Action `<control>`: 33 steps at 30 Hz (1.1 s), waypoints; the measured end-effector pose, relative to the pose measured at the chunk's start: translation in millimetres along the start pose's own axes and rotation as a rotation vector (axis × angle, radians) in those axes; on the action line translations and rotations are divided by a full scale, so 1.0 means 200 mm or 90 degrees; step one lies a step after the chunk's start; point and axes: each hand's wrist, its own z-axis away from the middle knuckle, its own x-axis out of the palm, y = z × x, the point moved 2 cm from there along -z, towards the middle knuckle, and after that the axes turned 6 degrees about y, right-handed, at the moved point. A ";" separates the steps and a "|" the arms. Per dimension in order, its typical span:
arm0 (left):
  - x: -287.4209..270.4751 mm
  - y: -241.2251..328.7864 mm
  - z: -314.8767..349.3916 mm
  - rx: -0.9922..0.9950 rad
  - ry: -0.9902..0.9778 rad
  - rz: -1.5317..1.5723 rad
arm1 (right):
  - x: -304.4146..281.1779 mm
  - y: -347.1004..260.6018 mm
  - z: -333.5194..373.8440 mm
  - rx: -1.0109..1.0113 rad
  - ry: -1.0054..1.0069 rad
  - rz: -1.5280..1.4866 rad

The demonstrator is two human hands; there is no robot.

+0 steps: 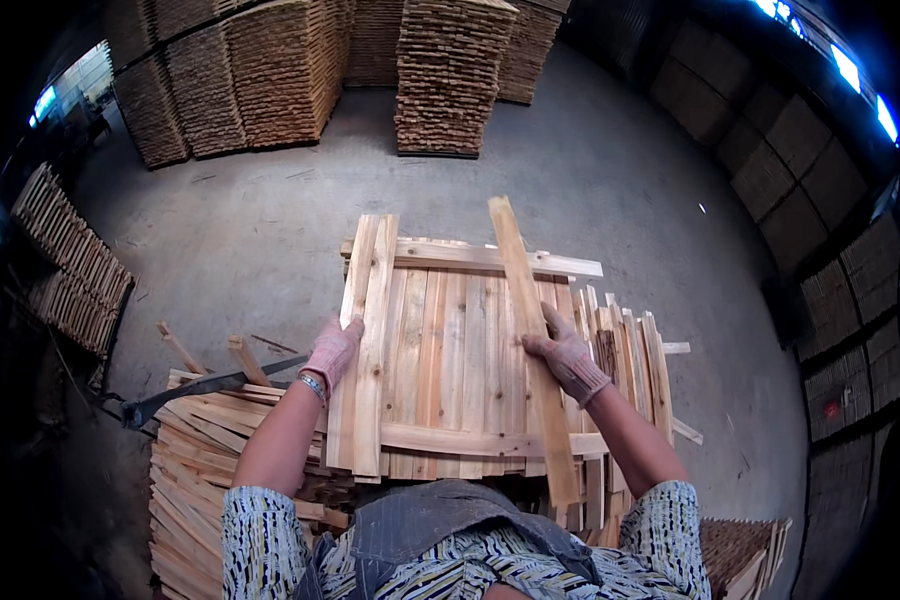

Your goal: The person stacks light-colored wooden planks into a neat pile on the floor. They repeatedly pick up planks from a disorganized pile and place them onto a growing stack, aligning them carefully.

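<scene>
My left hand, in a pale knitted work glove, is closed on the outer edge of a wooden board, thumb along its side and other fingers mostly hidden. A second board lies right against it. My right hand, gloved alike, grips a slanted wooden plank near its middle, thumb on its upper face. That plank tilts, its far end leaning left. Beneath lies a layer of side-by-side boards, crossed by a far strip and a near strip.
Loose boards are heaped at the lower left, with a dark strap over them. More upright-looking board ends crowd the right side. Tall lumber stacks stand on the concrete floor ahead, and others line the right wall.
</scene>
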 end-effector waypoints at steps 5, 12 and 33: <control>0.03 -0.09 -0.12 0.021 -0.050 0.022 | 0.62 -0.02 -0.04 0.083 -0.130 -0.328; 0.00 -0.05 -0.09 0.098 0.052 -0.113 | 1.15 -0.15 0.02 0.006 0.034 0.064; -0.13 0.07 0.03 0.035 -0.136 0.046 | 1.09 -0.03 -0.22 -0.007 0.056 0.033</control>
